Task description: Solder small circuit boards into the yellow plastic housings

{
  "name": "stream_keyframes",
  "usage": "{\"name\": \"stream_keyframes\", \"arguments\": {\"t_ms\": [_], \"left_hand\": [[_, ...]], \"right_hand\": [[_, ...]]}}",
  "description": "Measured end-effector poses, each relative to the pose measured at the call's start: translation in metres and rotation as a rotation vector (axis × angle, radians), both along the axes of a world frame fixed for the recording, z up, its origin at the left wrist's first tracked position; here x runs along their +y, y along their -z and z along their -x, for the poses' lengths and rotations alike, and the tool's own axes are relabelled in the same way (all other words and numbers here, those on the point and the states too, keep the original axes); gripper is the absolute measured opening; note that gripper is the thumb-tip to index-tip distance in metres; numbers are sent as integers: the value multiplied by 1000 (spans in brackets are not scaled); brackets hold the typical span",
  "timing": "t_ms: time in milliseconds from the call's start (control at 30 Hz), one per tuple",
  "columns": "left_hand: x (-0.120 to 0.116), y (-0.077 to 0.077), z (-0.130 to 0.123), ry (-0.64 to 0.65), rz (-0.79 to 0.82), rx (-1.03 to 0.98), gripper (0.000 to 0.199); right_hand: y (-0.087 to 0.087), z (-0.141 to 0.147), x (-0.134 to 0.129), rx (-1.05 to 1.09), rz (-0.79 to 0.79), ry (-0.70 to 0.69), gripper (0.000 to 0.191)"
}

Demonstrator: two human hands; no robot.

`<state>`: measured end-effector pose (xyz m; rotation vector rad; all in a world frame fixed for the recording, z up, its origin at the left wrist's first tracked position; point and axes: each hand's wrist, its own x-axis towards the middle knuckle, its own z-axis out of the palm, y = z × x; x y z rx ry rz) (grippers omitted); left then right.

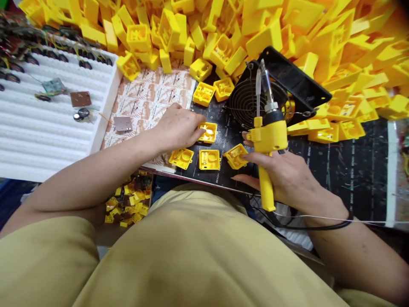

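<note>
My left hand rests its fingertips on an open yellow plastic housing lying on a black printed mat. My right hand grips a yellow-handled soldering iron with its metal tip pointing up and away. Its fingers are next to a second yellow housing. Two more housings lie side by side just below my left fingertips. A further pair sits farther up the mat.
A black fan with a wire guard stands behind the iron. A large heap of yellow plastic parts fills the back. At left are patterned paper and a ridged white tray holding small boards and components. Yellow scraps lie below the bench edge.
</note>
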<state>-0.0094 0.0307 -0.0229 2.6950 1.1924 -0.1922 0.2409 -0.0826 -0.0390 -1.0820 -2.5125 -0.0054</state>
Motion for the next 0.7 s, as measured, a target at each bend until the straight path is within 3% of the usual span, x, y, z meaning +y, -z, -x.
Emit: {"name": "stream_keyframes", "arguments": {"t_ms": [133,300,400,500,600,700], "left_hand": [[5,-10,24,-54,-40,-152,42],[2,-17,66,-132,-59,-107,48],[-10,-14,65,-225,-62,21,61],[-14,-11,51,-270,-33,133,56],[-7,-13,43,-228,-15,79,46],[3,-16,44,-13,52,-57,52]], "right_hand": [[8,7,-1,-28,-31,9,29],[15,-1,-3,74,196,-61,31],[14,0,-1,85,161,-50,34],[14,7,2,93,116,-50,31],[17,13,3,134,111,-60,29],[19,14,3,159,141,-59,29]]}}
